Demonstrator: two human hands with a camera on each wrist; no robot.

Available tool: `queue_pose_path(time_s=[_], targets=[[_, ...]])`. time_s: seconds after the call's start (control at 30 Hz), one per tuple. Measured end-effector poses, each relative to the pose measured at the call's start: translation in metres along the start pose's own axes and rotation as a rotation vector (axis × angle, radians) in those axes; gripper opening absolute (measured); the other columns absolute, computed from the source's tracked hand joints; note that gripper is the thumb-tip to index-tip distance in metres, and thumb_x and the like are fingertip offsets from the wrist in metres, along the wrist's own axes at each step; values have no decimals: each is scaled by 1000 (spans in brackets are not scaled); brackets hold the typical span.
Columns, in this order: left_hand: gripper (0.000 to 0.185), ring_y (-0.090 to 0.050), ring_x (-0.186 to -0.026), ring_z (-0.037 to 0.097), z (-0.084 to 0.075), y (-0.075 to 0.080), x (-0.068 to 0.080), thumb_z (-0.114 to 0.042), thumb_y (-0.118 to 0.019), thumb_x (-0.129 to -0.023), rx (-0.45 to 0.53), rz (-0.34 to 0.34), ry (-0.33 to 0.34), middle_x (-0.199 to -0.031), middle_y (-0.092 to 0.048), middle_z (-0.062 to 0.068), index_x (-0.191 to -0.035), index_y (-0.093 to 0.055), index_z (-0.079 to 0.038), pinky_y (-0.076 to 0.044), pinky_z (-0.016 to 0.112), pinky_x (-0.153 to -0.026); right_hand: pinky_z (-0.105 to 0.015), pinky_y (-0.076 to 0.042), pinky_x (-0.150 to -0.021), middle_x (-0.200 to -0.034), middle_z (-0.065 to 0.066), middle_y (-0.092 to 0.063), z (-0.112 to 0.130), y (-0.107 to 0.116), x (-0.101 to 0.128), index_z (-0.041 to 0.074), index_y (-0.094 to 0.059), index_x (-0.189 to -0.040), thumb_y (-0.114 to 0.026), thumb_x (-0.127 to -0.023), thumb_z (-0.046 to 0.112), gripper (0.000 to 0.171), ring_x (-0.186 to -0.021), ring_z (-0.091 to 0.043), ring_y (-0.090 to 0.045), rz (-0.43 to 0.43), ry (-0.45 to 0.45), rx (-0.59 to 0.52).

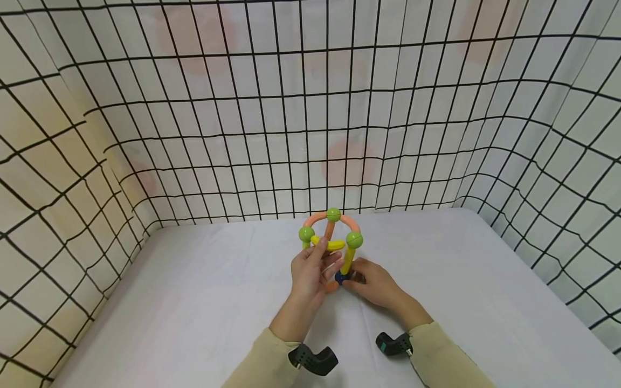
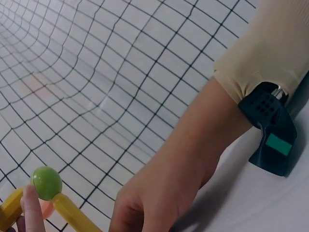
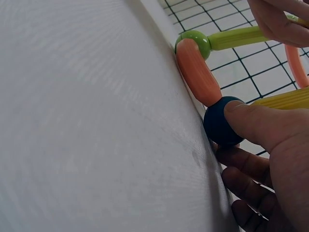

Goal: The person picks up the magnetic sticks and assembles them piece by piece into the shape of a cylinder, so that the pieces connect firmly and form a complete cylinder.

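Note:
A ball-and-rod structure stands on the table between my hands. My left hand (image 1: 306, 272) pinches a curved yellow rod (image 1: 336, 245) near the upper green balls. At the base, my right hand (image 1: 377, 283) holds a dark blue ball (image 3: 219, 121), thumb on one side and fingers on the other. From that ball rises a straight yellow rod (image 1: 348, 261) to a green ball (image 1: 354, 240). Curved orange rods (image 1: 315, 218) join the top green balls, including the far one (image 1: 333, 214). In the right wrist view, a curved orange rod (image 3: 198, 75) links the blue ball to a lower green ball (image 3: 193, 42). My left hand hides part of the structure.
Black grid netting (image 1: 271, 113) over pale walls encloses the back and both sides. White cloth (image 1: 204, 302) covers the table. A dark wrist device (image 1: 314, 360) sits at the left sleeve and another (image 1: 393, 344) at the right.

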State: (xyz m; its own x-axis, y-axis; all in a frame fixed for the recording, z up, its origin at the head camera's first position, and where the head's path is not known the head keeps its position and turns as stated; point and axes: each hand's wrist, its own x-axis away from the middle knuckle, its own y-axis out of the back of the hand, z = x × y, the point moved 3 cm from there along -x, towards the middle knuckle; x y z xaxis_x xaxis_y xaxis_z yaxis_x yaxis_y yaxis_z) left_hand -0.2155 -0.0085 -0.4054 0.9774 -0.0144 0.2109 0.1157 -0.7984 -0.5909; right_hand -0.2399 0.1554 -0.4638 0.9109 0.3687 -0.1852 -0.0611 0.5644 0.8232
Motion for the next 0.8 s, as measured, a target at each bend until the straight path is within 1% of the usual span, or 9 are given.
queue_pose_path(time_s=[0.2, 0.4, 0.5, 0.57, 0.67, 0.8], targets=[[40, -71, -72, 11, 3, 0, 0, -37, -69, -94, 3, -60, 15, -84, -66, 6, -108, -60, 0, -60, 26, -66, -26, -47, -70, -93, 5, -63, 0, 1, 0, 16, -69, -102, -73, -89, 28, 18, -80, -8, -55, -2, 14, -6], [35, -68, -68, 10, 4, 0, 0, -35, -66, -97, -6, -71, 14, -83, -65, 6, -104, -61, -1, -60, 27, -64, -25, -47, -70, -92, 5, -62, -1, 0, -1, 17, -69, -102, -73, -90, 30, 18, -80, -8, -54, -2, 23, -4], [35, -67, -67, 10, 5, 0, 0, -36, -67, -96, -13, -66, 16, -80, -65, 4, -101, -61, -2, -61, 28, -63, -23, -45, -68, -93, 4, -61, -1, -1, -2, 17, -68, -104, -72, -91, 30, 18, -78, -7, -53, -39, 25, -4], [36, -67, -67, 10, 5, 1, 1, -37, -68, -95, -22, -61, 16, -79, -65, 4, -98, -60, -3, -61, 28, -63, -22, -44, -66, -93, 2, -60, 0, -1, -2, 16, -68, -104, -71, -92, 29, 17, -76, -7, -52, -78, 29, -8], [36, -66, -67, 10, 6, 2, 2, -38, -70, -93, -35, -53, 14, -82, -63, 4, -96, -63, -2, -61, 29, -61, -21, -43, -63, -93, 0, -61, 3, 0, -2, 14, -68, -102, -70, -93, 28, 17, -73, -7, -51, -132, 39, -8], [34, -63, -66, 10, 6, 5, 1, -36, -71, -93, -66, -45, 14, -85, -62, 4, -94, -67, -2, -60, 29, -60, -21, -42, -62, -91, -1, -61, 7, 0, -2, 12, -69, -97, -70, -93, 31, 20, -71, -7, -50, -159, 29, 15]])
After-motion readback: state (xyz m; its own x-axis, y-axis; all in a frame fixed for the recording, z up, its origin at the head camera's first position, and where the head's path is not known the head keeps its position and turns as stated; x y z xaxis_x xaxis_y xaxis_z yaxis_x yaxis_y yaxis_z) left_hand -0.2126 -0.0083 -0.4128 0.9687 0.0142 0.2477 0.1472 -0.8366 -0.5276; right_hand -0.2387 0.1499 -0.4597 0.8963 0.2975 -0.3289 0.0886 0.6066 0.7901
